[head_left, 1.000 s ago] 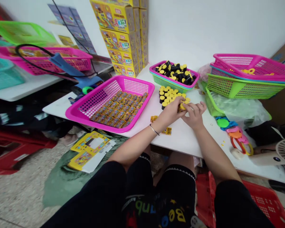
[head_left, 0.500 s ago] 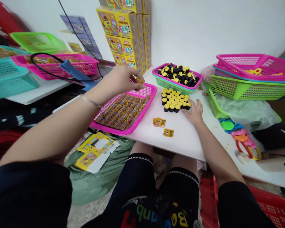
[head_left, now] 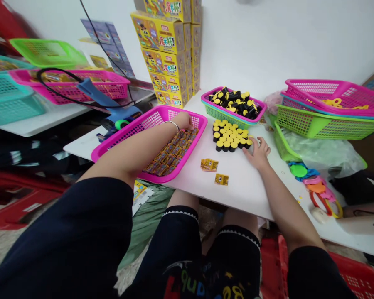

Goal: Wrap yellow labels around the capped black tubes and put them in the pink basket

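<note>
My left hand (head_left: 183, 120) reaches down inside the pink basket (head_left: 167, 179), at the far end of several rows of small wrapped pieces (head_left: 168, 153). Its fingers point away and are mostly hidden, so what they hold does not show. My right hand (head_left: 258, 153) rests on the white table, fingers spread and bent, at the right edge of a block of black cylinders with yellow tops (head_left: 232, 135). I cannot tell whether its fingertips touch the nearest one. Between the basket and my right arm lie a small stack of yellow printed labels (head_left: 209, 165) and a single label (head_left: 221, 179).
Behind the block, a basket (head_left: 233, 118) is heaped with loose black-and-yellow cylinders. Yellow boxes (head_left: 162, 62) are stacked against the wall. On the right are piled green and pink baskets (head_left: 330, 120); on the left, a blue-handled tool with a cable (head_left: 102, 97) beside more baskets.
My left hand, held above the basket with a small yellow piece in its fingers, has come down into the basket's far end. My right hand has stayed beside the cylinders, its fingers shifting slightly.
</note>
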A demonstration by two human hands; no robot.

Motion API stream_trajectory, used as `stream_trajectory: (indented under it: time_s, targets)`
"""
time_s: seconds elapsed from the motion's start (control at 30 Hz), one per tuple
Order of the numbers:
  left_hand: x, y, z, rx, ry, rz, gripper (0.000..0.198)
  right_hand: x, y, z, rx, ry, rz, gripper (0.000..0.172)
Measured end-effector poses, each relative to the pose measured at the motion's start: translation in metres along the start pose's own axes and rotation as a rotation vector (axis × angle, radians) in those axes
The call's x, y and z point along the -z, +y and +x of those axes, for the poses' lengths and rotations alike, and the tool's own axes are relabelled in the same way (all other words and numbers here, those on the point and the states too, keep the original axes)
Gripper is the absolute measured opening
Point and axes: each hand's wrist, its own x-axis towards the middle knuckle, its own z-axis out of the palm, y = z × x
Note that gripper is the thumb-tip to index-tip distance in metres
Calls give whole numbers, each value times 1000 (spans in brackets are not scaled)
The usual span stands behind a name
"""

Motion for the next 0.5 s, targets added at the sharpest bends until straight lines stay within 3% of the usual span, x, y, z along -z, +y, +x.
stream_trajectory:
  time_s: [0.23,0.43,0.5]
  targets:
    - [-11,-11,13,-7,-102,-10,40,1,-2,0,3,-11,20,61]
    - [-11,-11,7,-56,-142,-28,45,0,-1,1,-7,-31,27,58]
    - [-6,-6,3,-57,-107,-16,49,-2,1,1,-20,-17,56,59]
